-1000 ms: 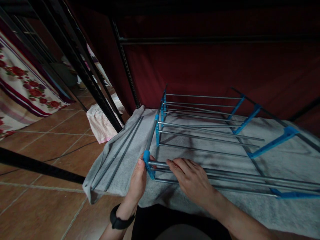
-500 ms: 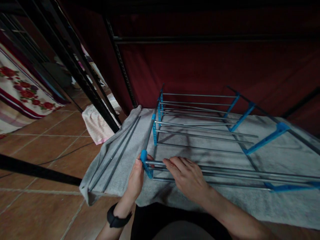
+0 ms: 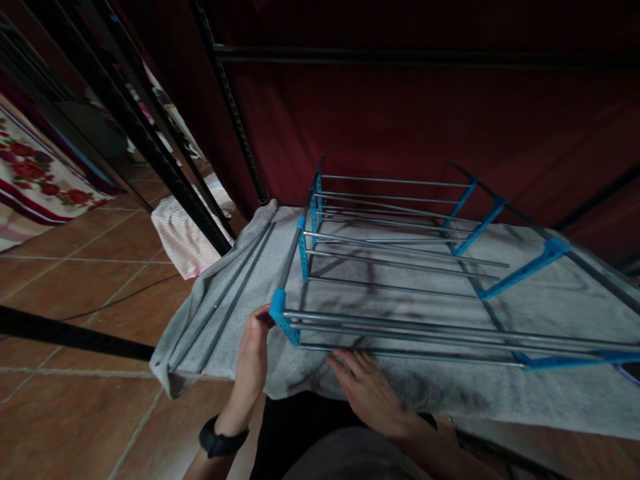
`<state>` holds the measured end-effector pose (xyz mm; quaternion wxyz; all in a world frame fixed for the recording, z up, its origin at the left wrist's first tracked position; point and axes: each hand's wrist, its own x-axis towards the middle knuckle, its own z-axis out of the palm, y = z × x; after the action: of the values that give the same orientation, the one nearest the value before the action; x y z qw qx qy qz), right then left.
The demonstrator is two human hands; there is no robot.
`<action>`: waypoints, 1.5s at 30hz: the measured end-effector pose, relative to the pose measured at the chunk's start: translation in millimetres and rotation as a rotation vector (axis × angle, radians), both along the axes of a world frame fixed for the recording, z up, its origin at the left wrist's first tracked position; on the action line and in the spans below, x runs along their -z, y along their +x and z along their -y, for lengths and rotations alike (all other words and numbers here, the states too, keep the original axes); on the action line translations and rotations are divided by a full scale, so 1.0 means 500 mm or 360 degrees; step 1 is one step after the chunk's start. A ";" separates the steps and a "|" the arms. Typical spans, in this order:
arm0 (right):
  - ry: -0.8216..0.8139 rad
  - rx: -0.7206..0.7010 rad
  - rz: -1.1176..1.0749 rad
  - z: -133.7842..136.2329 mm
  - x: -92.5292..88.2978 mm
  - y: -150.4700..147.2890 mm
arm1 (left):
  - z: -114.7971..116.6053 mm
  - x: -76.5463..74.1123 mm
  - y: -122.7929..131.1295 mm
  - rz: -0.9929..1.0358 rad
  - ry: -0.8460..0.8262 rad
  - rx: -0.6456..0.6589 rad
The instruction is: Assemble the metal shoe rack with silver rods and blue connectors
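Note:
A shoe-rack-like frame of grey metal rods (image 3: 400, 326) and blue plastic brackets lies on a grey towel-like cloth. My left hand (image 3: 253, 350), wearing a black wristband, is at the rack's near left corner. Its fingers curl against the blue bracket (image 3: 279, 308) there, with the fingertips partly hidden behind it. Just below the lowest near rod (image 3: 425, 355), my right hand (image 3: 367, 387) rests with fingers stretched out and grips nothing. Its fingertips reach close to that rod; whether they touch it I cannot tell.
Two loose grey rods (image 3: 235, 303) lie on the cloth (image 3: 565, 400) at left. Black metal posts (image 3: 165, 140) and a dark red curtain (image 3: 400, 120) stand behind. A striped pinkish cloth (image 3: 177, 233) is on the tiled floor (image 3: 75, 287), where a dark cable runs.
My right hand has let go of the upper near rods and moved down toward the cloth's front edge. The left hand has shifted slightly on the corner bracket. The view has tilted a little.

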<state>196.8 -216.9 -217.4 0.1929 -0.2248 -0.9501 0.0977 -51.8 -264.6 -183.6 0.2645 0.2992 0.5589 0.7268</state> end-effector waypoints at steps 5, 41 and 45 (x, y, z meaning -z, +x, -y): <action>-0.0144 0.0272 0.0325 -0.045 0.087 -0.035 | 0.054 0.088 0.001 -0.0284 -0.0506 0.0013; -0.0586 0.0345 0.0376 -0.091 0.057 -0.053 | 0.001 0.163 0.016 -0.0865 -0.0744 0.0080; -0.0587 0.0346 0.0388 -0.092 0.056 -0.056 | 0.001 0.159 0.009 -0.0998 -0.0815 0.0067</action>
<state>168.7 -170.8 -245.6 0.0420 -0.3671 -0.9027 0.2202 -47.2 -264.9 -262.9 0.1622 0.4422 0.7691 0.4320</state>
